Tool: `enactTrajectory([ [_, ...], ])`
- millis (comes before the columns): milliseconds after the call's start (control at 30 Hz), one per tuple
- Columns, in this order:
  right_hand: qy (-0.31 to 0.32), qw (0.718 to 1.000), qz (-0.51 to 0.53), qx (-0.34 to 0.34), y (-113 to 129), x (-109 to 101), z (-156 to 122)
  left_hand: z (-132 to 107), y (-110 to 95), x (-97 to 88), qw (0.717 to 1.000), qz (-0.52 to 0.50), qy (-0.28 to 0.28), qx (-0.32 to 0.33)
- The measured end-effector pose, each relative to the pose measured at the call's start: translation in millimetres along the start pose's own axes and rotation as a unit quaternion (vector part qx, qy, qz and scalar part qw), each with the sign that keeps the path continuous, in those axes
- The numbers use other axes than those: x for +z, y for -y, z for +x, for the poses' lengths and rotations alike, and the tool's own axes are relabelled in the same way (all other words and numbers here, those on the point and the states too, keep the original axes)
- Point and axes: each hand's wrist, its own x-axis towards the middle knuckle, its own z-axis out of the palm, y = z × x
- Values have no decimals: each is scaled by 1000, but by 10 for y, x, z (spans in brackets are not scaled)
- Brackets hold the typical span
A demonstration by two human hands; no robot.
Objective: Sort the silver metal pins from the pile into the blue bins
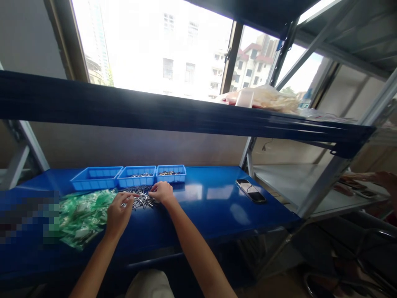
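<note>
A loose heap of thin silvery and dark metal pins [143, 200] lies on the blue tabletop, and both hands are at it. My left hand [119, 213] is over the heap's left side, index finger stretched toward the pins and thumb apart from it. My right hand [163, 192] touches the heap's right side with fingers bent together; whatever is between the fingertips is too small to make out. Just behind the heap stand a middle blue bin [136, 181] and a smaller right bin [171, 179], each with small metal pieces inside.
A left blue bin [96, 184] stands in the same row. Green plastic bags [83, 215] are piled left of my left hand. A phone [251, 191] lies on the tabletop's right. A shelf beam [155, 114] crosses above. Another person's hand [386, 180] shows far right.
</note>
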Motion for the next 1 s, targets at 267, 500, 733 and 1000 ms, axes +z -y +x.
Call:
enactTrajectory([
  [267, -15, 1000, 11, 1, 50, -13, -79, -30, -14, 25, 999, -42, 11, 6],
  [500, -40, 998, 36, -13, 47, -23, -106, -78, -97, 33, 1000, -22, -2, -1],
  [733, -49, 997, 59, -9, 60, -10, -102, -91, -56, 66, 999, -35, -13, -14],
  [1000, -57, 993, 108, -1, 15, 88, -53, -90, -65, 69, 998, -60, -13, -6],
])
